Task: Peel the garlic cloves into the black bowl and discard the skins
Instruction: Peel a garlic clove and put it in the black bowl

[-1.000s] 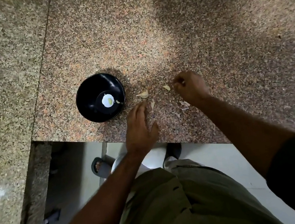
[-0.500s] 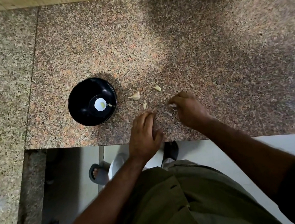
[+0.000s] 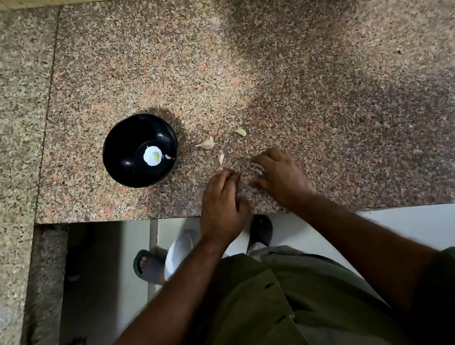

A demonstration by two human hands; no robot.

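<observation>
The round glossy black bowl [image 3: 140,150] sits on the speckled pinkish-brown granite counter [image 3: 293,71], left of the frame's centre; a bright white reflection lies on its bottom, and just right of that reflection rests a small pale peeled garlic clove [image 3: 168,156]; right of the bowl, apart from it, three pale unpeeled garlic cloves lie on the stone: the largest clove [image 3: 207,143] nearest the bowl, a smaller clove [image 3: 241,132] further right, and a thin clove [image 3: 221,160] below and between them; the left hand [image 3: 221,206] lies palm-down at the counter's near edge in the lower centre, fingers bent with their tips on the stone just below the thin clove, and whether it holds anything cannot be told; the right hand [image 3: 279,177] sits just beside it to the right, fingers curled inward around pale papery garlic skins [image 3: 258,168] that show at its fingertips; compared with half a second ago, both hands have drawn slightly nearer the counter's edge and closer together, while the bowl and the three loose cloves have kept their places.
</observation>
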